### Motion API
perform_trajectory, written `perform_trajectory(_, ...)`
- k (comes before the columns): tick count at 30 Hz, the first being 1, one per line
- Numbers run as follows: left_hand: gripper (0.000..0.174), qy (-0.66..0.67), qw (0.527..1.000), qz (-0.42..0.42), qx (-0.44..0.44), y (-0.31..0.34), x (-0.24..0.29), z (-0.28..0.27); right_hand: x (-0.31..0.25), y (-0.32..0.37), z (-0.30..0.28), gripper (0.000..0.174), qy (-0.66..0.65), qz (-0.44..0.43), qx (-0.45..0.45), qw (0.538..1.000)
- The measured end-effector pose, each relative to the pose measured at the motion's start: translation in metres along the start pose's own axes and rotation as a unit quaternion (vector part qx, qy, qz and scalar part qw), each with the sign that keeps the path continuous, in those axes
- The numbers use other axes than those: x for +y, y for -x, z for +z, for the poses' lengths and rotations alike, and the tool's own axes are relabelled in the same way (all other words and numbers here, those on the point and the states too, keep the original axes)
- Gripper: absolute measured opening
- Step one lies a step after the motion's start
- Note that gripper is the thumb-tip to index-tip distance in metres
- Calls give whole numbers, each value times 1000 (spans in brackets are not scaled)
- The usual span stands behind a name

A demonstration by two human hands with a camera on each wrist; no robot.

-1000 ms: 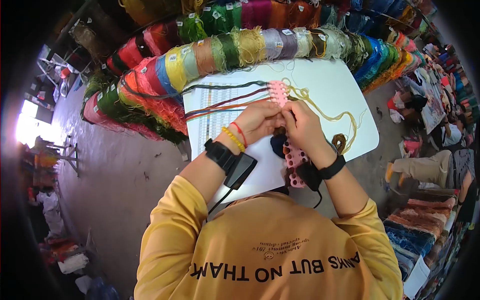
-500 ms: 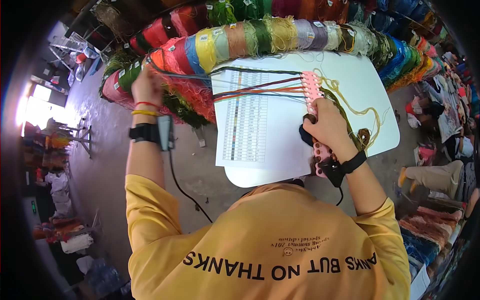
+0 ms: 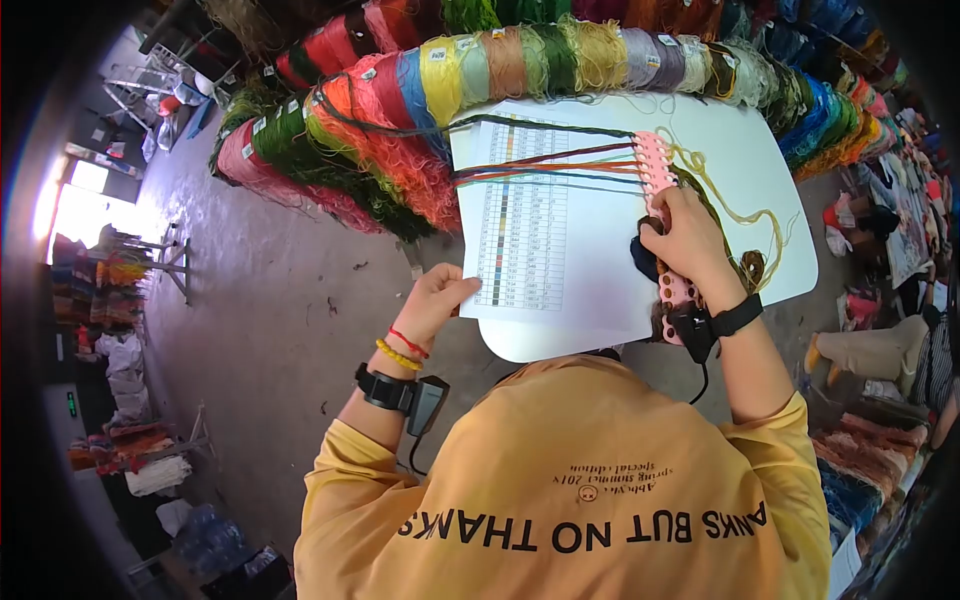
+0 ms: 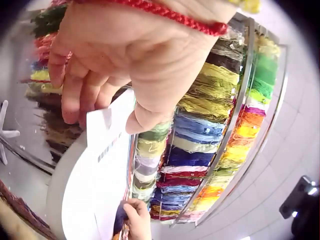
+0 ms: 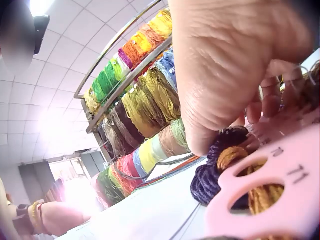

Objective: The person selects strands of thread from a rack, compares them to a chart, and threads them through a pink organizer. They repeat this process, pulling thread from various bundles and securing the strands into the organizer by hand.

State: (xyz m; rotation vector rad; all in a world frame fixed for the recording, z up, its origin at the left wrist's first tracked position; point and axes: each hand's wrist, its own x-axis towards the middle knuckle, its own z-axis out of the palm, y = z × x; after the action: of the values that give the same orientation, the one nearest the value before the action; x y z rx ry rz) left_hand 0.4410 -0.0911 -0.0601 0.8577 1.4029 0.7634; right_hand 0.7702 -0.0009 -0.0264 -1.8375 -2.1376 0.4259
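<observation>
My left hand (image 3: 432, 305) pinches the near left corner of a printed paper chart (image 3: 535, 240), which carries columns of colour swatches and numbers. In the left wrist view its thumb and fingers lie on either side of that paper corner (image 4: 100, 125). My right hand (image 3: 695, 240) grips a pink perforated thread card (image 3: 655, 160) on a white board (image 3: 610, 325). Numbers are printed beside the card's holes (image 5: 295, 175). A navy thread bundle (image 5: 205, 182) and ochre thread (image 5: 267, 197) hang at the holes. Red, orange and blue strands (image 3: 570, 170) run left from the card across the chart.
A padded row of coloured thread skeins (image 3: 440, 80) curves behind the board, with more racks beyond. Loose pale yellow thread (image 3: 750, 215) lies at the board's right. Stacked skeins (image 3: 865, 460) stand at the right, near a seated person's leg (image 3: 870, 360).
My left hand left the card, swept out left along the strands to the skeins, then came down to the chart's corner. My right hand stayed on the card.
</observation>
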Motion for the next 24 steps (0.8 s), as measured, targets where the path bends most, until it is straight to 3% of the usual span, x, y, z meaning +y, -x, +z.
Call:
perform_trajectory(7,21,-37,992,105,54,-11,-25,9,0,1,0,34,-15,3,7,1000)
perform_trajectory(15,26,-185,965,149,112,-2,-16,13,1,1,0,36,-25,-1,5,1000)
perform_trajectory(21,28,-250,948,153,124,5,-4,16,-22,33,-30,64,87,-5,28,996)
perform_trajectory(24,28,-251,950,142,123,2,-2,16,-18,51,-28,74,129,-6,-31,991)
